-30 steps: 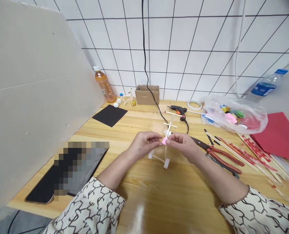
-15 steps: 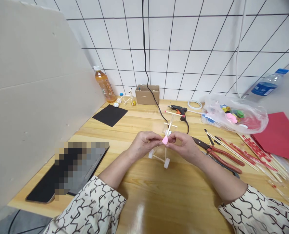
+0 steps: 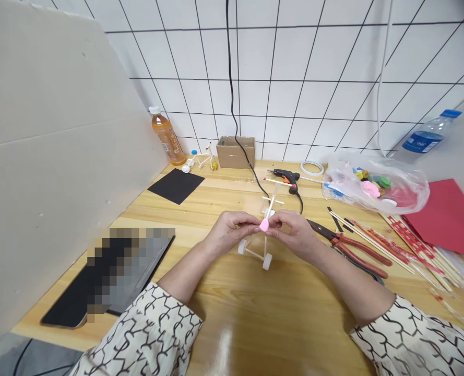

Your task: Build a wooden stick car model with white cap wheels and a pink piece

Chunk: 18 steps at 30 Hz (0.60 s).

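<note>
A small tricycle-like frame of pale sticks (image 3: 254, 254) stands on the wooden table in front of me, with white wheels (image 3: 267, 261) at its near end and a red-tipped crossbar (image 3: 279, 183) at its far end. On top of it sits a pink piece (image 3: 264, 224). My left hand (image 3: 232, 230) pinches the pink piece from the left, thumb and index finger together. From the right, my right hand (image 3: 294, 234) holds the same piece between its fingertips. The hands partly hide the middle of the frame.
Pliers (image 3: 357, 249), wooden sticks (image 3: 372, 243) and a plastic bag of colourful caps (image 3: 376, 185) are at the right. Behind are a glue gun (image 3: 286, 176), tape roll (image 3: 312, 167) and cardboard box (image 3: 236, 154). A phone (image 3: 69, 297) lies left; black card (image 3: 176, 185) lies farther back.
</note>
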### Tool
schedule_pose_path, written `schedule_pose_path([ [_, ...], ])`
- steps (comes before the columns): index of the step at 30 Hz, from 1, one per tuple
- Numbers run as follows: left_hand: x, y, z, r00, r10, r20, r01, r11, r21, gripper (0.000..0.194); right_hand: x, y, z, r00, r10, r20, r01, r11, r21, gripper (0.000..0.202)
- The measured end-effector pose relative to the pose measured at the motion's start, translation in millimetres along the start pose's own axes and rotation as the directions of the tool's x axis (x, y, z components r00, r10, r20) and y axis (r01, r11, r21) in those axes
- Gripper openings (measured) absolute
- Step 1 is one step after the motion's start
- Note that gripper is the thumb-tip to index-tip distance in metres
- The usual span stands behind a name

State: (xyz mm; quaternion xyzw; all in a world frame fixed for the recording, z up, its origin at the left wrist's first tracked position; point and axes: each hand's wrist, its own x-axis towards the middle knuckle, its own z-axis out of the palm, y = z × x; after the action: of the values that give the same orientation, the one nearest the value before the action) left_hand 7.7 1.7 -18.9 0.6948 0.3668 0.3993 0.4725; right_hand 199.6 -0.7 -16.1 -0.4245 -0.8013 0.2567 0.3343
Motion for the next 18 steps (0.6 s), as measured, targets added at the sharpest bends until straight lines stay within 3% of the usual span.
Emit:
schedule_pose_path([
  [6,-0.8,3.1,2.0,0.99,-0.141,-0.02,0.139,0.988,-0.069,0.02,0.7,-7.8,-4.3,0.98,0.189,0.057,-0.196,0.963,0.186,0.021],
  [10,-1.0,5.7,5.6,0.978,-0.208,-0.03,0.207,0.977,-0.048,0.024,2.5,-8.4,-2.7,0.965,0.249,0.077,-0.261,0.927,0.269,0.026],
  [18,0.3,3.9,9.4,0.982,-0.177,-0.064,0.171,0.981,-0.087,0.02,4.5,-10.7,2.0,0.942,0.322,0.091,-0.334,0.883,0.331,0.025],
])
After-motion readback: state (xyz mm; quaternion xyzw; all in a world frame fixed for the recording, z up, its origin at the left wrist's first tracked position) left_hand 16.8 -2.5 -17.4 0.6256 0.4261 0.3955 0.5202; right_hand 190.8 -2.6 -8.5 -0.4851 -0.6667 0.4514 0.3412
